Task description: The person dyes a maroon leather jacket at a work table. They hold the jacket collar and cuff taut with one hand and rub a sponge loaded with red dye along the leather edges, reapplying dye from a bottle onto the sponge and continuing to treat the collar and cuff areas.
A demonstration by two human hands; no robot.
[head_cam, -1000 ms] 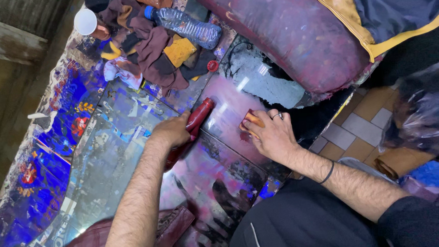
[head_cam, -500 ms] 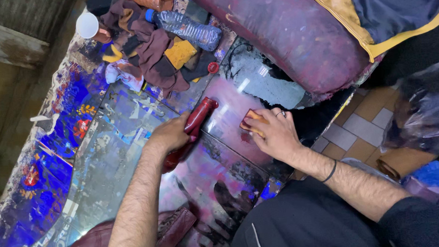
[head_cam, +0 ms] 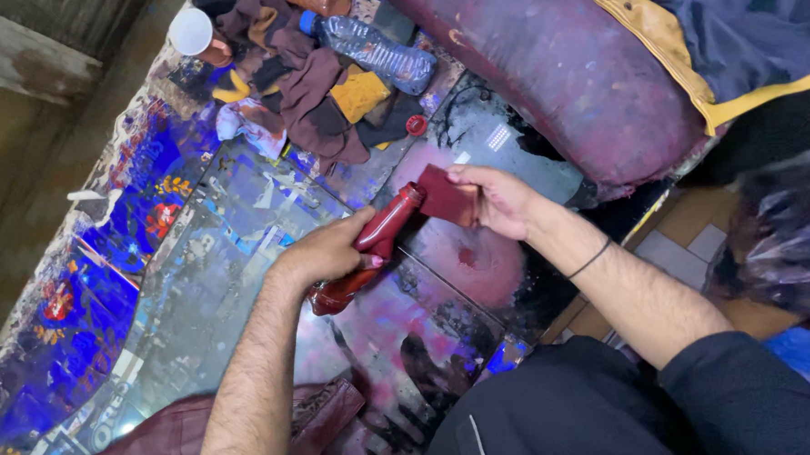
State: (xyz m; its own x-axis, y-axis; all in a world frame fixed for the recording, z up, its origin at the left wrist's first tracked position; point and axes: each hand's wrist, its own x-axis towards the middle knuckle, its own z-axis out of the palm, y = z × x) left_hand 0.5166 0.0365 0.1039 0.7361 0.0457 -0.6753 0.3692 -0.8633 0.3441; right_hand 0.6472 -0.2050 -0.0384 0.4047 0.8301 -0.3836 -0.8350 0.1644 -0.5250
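Dark-red squeeze bottle of dye (head_cam: 370, 252), body partly hidden under the gripping left hand (head_cam: 329, 254), lies tilted over the stained glass worktop (head_cam: 207, 291), nozzle touching a maroon leather square (head_cam: 449, 196) pinched in the right hand (head_cam: 504, 200); left forearm extended, right wrist bent inward.

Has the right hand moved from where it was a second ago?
Yes. The right hand has lifted off the stained work surface, now holding a dark red pad at the red bottle tip.

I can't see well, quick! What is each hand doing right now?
Left hand: closed around a dark red squeeze bottle, tilted over the stained table.
Right hand: fingers pinching a dark red pad at the bottle's tip.
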